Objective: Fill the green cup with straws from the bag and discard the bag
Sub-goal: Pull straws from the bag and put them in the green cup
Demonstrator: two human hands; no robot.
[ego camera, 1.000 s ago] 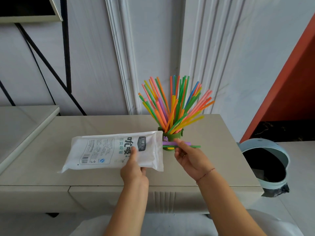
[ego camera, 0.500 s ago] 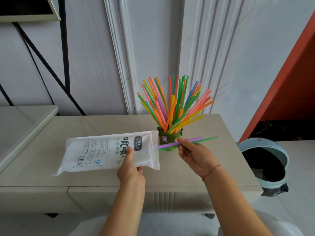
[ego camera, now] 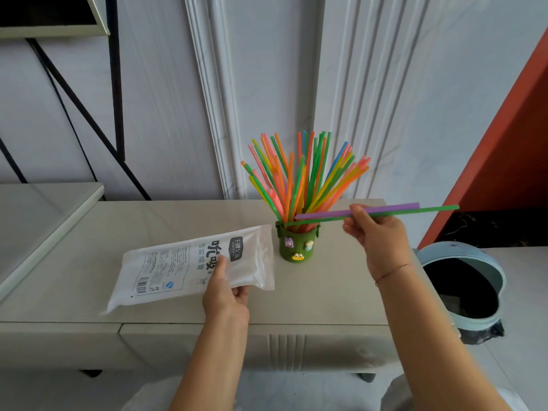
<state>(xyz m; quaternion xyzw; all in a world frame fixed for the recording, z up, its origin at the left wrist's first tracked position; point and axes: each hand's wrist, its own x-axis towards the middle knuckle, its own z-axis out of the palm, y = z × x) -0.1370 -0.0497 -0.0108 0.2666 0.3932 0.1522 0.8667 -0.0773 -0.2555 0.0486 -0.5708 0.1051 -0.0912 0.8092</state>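
A small green cup with little figures on its front stands on the beige cabinet top, packed with several coloured straws that fan upward. My right hand pinches a purple straw and a green straw, held nearly level just above the cup's rim, their left ends over the cup. My left hand grips the right end of the white plastic bag, which lies flat and looks empty, left of the cup.
The beige cabinet has its front edge near me. A light blue bin with a dark liner stands open on the floor at the right. A lower shelf surface sits at the left, a black metal frame behind it.
My right hand has drawn the purple and green straws out of the bag and carried them right and up to the cup's rim. The bag has sunk flatter toward the cabinet top.
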